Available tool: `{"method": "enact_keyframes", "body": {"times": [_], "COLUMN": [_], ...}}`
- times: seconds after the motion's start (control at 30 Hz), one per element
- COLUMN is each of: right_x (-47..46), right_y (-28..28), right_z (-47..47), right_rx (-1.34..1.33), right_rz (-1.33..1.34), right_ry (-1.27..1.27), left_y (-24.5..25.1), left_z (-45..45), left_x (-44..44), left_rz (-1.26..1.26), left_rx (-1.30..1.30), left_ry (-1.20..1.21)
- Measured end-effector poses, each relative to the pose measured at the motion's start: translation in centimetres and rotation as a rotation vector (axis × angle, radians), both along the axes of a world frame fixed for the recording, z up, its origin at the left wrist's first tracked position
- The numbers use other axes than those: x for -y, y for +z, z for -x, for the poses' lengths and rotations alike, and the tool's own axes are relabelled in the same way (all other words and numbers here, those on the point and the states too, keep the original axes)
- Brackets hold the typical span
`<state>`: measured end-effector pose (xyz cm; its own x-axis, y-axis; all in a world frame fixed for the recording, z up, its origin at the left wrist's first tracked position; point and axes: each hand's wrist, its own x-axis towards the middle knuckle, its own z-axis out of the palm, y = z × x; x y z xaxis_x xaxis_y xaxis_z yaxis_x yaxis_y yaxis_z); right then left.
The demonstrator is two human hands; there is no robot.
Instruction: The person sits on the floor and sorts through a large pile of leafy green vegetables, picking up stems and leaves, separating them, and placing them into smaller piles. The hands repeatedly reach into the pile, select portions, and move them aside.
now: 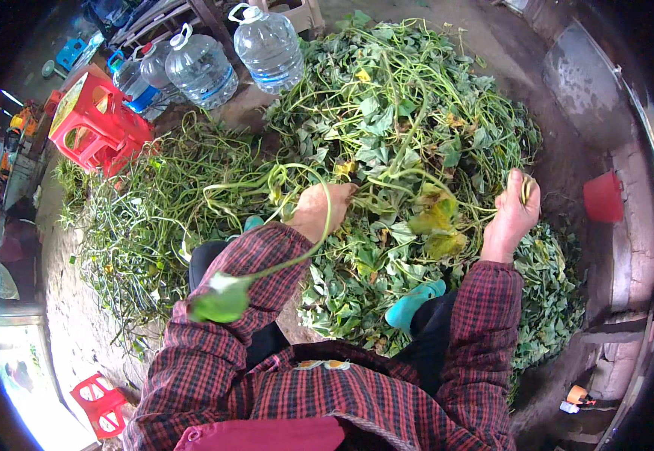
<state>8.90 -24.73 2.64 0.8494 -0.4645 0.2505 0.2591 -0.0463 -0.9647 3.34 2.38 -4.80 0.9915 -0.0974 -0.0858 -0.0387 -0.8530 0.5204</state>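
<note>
A bundle of leafy green vines (383, 183) stretches between my two hands. My left hand (321, 211) is closed around the stems near the middle, and a long stem with a green leaf (222, 301) curls back over my left sleeve. At the right, my right hand (512, 214) is raised with its fingers curled around thin stems. Yellowed leaves (439, 220) hang between the hands. Behind them rises a large heap of leafy vines (394, 107). On the left lies a pile of mostly bare stems (163, 203). Loose leaves (349, 287) cover the floor by my teal shoe (414, 304).
Large clear plastic water bottles (267, 48) stand at the back left. Stacked red plastic stools (101, 124) sit by the stem pile, with another red stool (100, 405) at the lower left. A red bucket (603, 196) is near the right wall.
</note>
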Motion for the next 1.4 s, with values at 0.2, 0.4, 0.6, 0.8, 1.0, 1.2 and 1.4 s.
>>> {"method": "enact_keyframes", "body": {"times": [0.2,0.4,0.6,0.8,1.0,1.2,1.4], "right_x": [-7.7,-8.9,-9.2,-5.4,0.3,-1.4,-5.8], "right_y": [-3.9,-5.7,-6.4,-6.7,-1.8,2.3,-2.9], "right_z": [3.7,3.5,3.5,-1.1,-1.3,2.4,1.6], "right_rx": [0.339,0.02,0.112,-0.306,-0.116,-0.134,0.188], "right_rz": [0.796,1.184,1.077,-0.191,-0.607,-0.552,0.648], "right_ry": [0.399,0.396,0.392,0.247,0.41,0.945,0.528], "left_y": [-1.4,1.0,1.4,-0.2,1.4,0.4,1.4], "left_z": [0.4,1.1,1.4,1.0,0.6,0.2,1.0], "left_x": [0.0,0.9,0.5,-0.5,-2.0,-1.8,0.2], "left_rz": [-0.121,-0.19,-0.191,-0.213,0.158,0.218,0.307], "left_rx": [0.202,0.269,0.305,0.223,-0.011,0.036,-0.2], "left_ry": [-0.137,-0.145,-0.174,-0.04,0.16,0.089,0.055]}}
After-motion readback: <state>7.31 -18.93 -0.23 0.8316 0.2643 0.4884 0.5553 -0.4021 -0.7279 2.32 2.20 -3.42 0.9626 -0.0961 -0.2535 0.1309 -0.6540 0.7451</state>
